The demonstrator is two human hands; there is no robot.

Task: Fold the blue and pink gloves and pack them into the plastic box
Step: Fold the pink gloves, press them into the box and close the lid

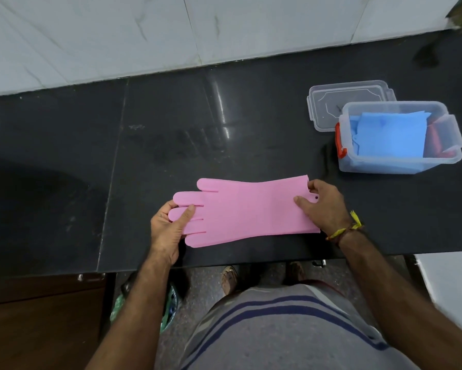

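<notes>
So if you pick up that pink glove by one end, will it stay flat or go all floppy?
Probably floppy: the pink glove lies thin and flat on the counter, and the blue glove in the plastic box already sits folded. It looks light, so likely easy to lift. Its smooth surface may slide on the shiny stone.

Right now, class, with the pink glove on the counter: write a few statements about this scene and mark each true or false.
1. The pink glove lies flat and unfolded on the counter. True.
2. The left hand holds the cuff. False: it holds the finger end; the right hand holds the cuff.
3. The plastic box is empty. False: a blue glove is inside.
4. The lid lies behind the box. True.
5. The glove's fingers point right. False: left.
</notes>
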